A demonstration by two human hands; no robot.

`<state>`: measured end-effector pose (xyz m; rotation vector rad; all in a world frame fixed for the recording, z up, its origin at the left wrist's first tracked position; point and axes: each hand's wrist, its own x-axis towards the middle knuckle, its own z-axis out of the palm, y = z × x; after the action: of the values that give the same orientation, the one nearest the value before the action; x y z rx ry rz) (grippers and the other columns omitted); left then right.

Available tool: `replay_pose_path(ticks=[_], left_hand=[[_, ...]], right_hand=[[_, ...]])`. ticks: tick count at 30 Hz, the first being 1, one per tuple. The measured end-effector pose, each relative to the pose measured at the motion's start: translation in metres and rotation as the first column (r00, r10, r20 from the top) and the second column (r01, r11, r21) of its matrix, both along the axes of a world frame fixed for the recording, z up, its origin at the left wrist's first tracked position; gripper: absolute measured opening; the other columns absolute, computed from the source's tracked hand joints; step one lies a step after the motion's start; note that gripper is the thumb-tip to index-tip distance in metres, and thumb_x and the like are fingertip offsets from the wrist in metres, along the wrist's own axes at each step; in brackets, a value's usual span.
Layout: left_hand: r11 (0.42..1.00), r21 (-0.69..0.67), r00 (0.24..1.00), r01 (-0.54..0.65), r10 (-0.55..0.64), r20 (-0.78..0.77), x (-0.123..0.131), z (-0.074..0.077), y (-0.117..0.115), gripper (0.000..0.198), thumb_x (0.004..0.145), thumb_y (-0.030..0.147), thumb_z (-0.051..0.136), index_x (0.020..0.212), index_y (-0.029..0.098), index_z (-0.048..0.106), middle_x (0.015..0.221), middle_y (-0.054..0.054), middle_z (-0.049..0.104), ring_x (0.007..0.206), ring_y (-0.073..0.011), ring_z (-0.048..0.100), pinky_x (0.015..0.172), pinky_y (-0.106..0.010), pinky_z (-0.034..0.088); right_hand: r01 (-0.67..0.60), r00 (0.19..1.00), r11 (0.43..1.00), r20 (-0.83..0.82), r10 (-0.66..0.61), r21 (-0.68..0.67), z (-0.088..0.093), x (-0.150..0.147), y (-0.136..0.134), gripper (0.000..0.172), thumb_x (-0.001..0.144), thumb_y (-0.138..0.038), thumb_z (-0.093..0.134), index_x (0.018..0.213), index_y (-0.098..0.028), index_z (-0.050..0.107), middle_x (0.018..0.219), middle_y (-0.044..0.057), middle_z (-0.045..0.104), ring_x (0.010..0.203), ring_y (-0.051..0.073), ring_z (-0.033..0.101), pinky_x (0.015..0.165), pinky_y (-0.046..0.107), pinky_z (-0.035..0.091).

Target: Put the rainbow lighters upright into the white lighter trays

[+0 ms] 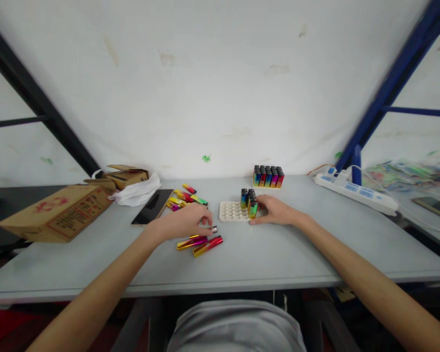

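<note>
My left hand (188,221) is over several shiny lighters lying on the table, its fingers closed around a lighter (214,229) whose metal end shows at the fingertips. Just below it lie a purple-and-gold lighter (192,243) and a red-and-gold lighter (208,246). A white tray with round holes (230,212) sits mid-table, with several upright lighters (244,199) at its right end. My right hand (273,209) curls its thumb and fingers round that right end, against a green lighter (253,209).
More loose lighters (184,196) lie behind my left hand, beside a dark phone (153,207). A filled lighter tray (268,177) stands near the wall. Cardboard box (58,210) and white bag (137,190) are at left; a power strip (355,190) is at right.
</note>
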<state>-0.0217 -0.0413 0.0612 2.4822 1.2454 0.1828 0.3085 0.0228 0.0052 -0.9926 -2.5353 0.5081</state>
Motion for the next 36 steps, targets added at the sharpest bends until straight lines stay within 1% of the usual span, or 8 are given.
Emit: replay_pose_path(ticks=[5,10,14,18,23,28,32,36], left_hand=[[0.993,0.110,0.996,-0.038,0.029,0.083,-0.001,-0.022,-0.003,0.014,0.085,0.036,0.070,0.083,0.021,0.071,0.095,-0.007,0.071,0.093,-0.0266,0.066,0.085,-0.033,0.046],[0.990,0.073,0.951,-0.120,0.093,0.295,0.015,-0.012,0.006,0.017,0.100,0.039,0.051,0.104,0.023,0.055,0.078,0.000,0.069,0.075,-0.0204,0.064,0.074,-0.030,0.045],[0.977,-0.200,0.829,-0.072,0.170,0.532,0.033,-0.007,0.019,0.023,0.100,0.045,0.049,0.113,0.026,0.046,0.064,0.007,0.058,0.055,-0.0155,0.055,0.059,-0.026,0.043],[0.855,-0.514,0.621,0.069,0.367,0.693,0.053,-0.005,0.032,0.025,0.091,0.046,0.055,0.100,0.026,0.044,0.062,0.010,0.046,0.041,-0.0090,0.031,0.042,-0.020,0.027],[0.769,-0.625,0.537,0.136,0.473,0.699,0.072,-0.003,0.038,0.042,0.091,0.057,0.039,0.067,0.022,0.041,0.055,0.010,0.018,0.043,-0.0079,0.012,0.041,-0.020,0.014],[0.798,-0.602,0.527,0.036,0.497,0.690,0.079,-0.013,0.033,0.039,0.088,0.047,0.038,0.057,0.023,0.030,0.050,0.008,0.016,0.042,-0.0084,0.009,0.042,-0.022,0.010],[0.798,-0.603,0.555,-0.004,0.503,0.662,0.074,-0.019,0.032,0.036,0.085,0.044,0.039,0.057,0.024,0.031,0.048,0.007,0.019,0.041,-0.0084,0.010,0.041,-0.022,0.009],[0.793,-0.609,0.523,-0.020,0.527,0.669,0.065,-0.020,0.035,0.036,0.085,0.047,0.041,0.060,0.023,0.034,0.048,0.008,0.019,0.040,-0.0076,0.011,0.041,-0.020,0.009]], right_hand=[[0.017,0.999,1.000,0.036,-0.017,0.017,-0.002,0.000,0.002,0.066,0.075,-0.069,0.078,0.108,-0.013,0.067,0.092,0.009,0.067,0.077,0.022,0.057,0.070,0.032,0.043],[0.012,1.000,1.000,0.023,-0.013,0.017,-0.003,0.000,0.002,0.066,0.075,-0.068,0.079,0.110,-0.013,0.066,0.092,0.008,0.067,0.077,0.022,0.057,0.070,0.032,0.043],[0.018,1.000,1.000,0.011,-0.018,0.007,-0.004,0.000,0.001,0.068,0.076,-0.068,0.079,0.113,-0.012,0.066,0.093,0.008,0.066,0.077,0.021,0.057,0.070,0.031,0.043],[0.009,1.000,1.000,0.022,-0.009,0.009,-0.003,0.001,0.002,0.066,0.075,-0.068,0.079,0.108,-0.012,0.067,0.091,0.008,0.066,0.077,0.020,0.056,0.070,0.030,0.042],[0.014,1.000,0.999,0.017,-0.015,0.030,-0.003,0.001,0.002,0.066,0.075,-0.068,0.079,0.108,-0.013,0.067,0.091,0.007,0.066,0.076,0.020,0.056,0.069,0.031,0.043],[0.013,1.000,0.999,0.021,-0.014,0.035,-0.004,0.001,0.002,0.065,0.074,-0.069,0.080,0.107,-0.014,0.067,0.093,0.008,0.067,0.079,0.021,0.058,0.071,0.032,0.044],[0.017,0.999,0.999,0.033,-0.018,0.033,-0.003,0.001,0.002,0.065,0.075,-0.068,0.079,0.107,-0.014,0.066,0.091,0.007,0.066,0.080,0.022,0.058,0.072,0.032,0.043],[0.015,0.999,0.999,0.030,-0.016,0.035,-0.003,0.001,0.002,0.063,0.075,-0.068,0.080,0.104,-0.013,0.066,0.090,0.007,0.065,0.078,0.021,0.056,0.070,0.031,0.042]])
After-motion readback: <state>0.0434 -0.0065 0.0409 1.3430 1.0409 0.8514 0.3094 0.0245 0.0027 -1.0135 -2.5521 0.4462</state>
